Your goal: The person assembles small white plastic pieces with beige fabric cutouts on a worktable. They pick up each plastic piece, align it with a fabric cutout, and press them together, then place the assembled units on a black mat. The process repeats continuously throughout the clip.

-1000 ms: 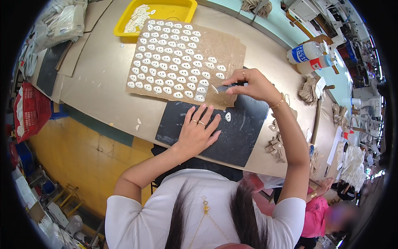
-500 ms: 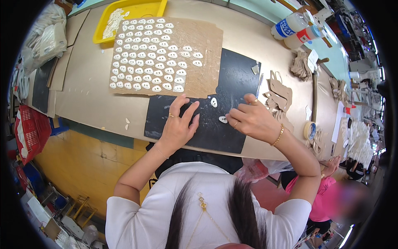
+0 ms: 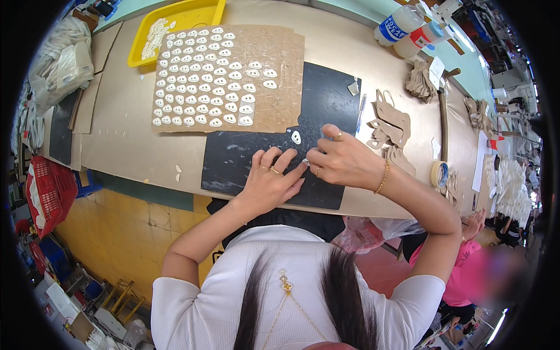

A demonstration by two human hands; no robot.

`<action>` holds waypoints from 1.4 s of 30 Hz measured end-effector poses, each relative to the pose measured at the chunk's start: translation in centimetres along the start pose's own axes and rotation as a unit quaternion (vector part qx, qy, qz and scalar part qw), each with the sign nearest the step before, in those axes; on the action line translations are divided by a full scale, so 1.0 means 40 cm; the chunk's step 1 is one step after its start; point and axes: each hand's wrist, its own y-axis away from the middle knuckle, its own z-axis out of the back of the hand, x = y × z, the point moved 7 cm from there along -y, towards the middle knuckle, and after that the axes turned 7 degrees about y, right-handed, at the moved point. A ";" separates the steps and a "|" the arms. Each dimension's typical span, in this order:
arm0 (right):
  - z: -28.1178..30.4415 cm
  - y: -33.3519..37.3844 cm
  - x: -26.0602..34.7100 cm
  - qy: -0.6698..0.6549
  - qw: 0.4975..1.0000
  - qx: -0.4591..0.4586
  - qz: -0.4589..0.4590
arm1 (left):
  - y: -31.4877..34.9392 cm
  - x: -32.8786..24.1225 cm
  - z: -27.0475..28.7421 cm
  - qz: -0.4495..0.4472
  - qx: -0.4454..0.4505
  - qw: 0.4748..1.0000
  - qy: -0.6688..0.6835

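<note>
Head view: hands (image 3: 309,172) on black mat (image 3: 326,105) w/ white piece (image 3: 296,137), cardboard sheet (image 3: 280,70) behind.

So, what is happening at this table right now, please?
A person in a white top works at a long workbench. Both hands meet over a black mat: the left hand lies flat on it, and the right hand pinches something small at the left fingertips, too small to identify. One small white oval piece lies loose on the mat just above them. Behind, a cardboard sheet carries rows of similar white pieces, and a yellow tray holds more.
</note>
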 end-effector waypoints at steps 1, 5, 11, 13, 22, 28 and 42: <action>-0.003 0.001 0.001 -0.004 1.000 0.009 0.001 | -0.002 -0.001 -0.005 0.000 0.003 1.000 0.000; 0.003 -0.003 -0.001 -0.014 1.000 0.006 -0.012 | -0.008 -0.009 -0.010 0.002 0.004 1.000 -0.016; 0.074 -0.016 -0.086 0.049 0.992 -0.035 -0.108 | -0.008 -0.009 -0.011 0.021 0.019 1.000 0.000; 0.046 -0.032 -0.109 0.045 0.993 -0.030 -0.101 | -0.005 -0.002 -0.020 0.032 0.026 0.999 0.019; -0.013 -0.104 -0.124 -0.006 0.994 0.091 -0.066 | 0.019 0.049 0.032 0.076 -0.017 0.997 0.003; -0.023 -0.112 -0.120 0.003 0.992 0.104 -0.073 | 0.016 0.052 0.029 0.084 -0.021 0.996 0.020; -0.039 -0.013 -0.088 -0.054 0.912 0.173 -0.367 | -0.014 0.038 0.009 0.078 -0.005 0.996 0.042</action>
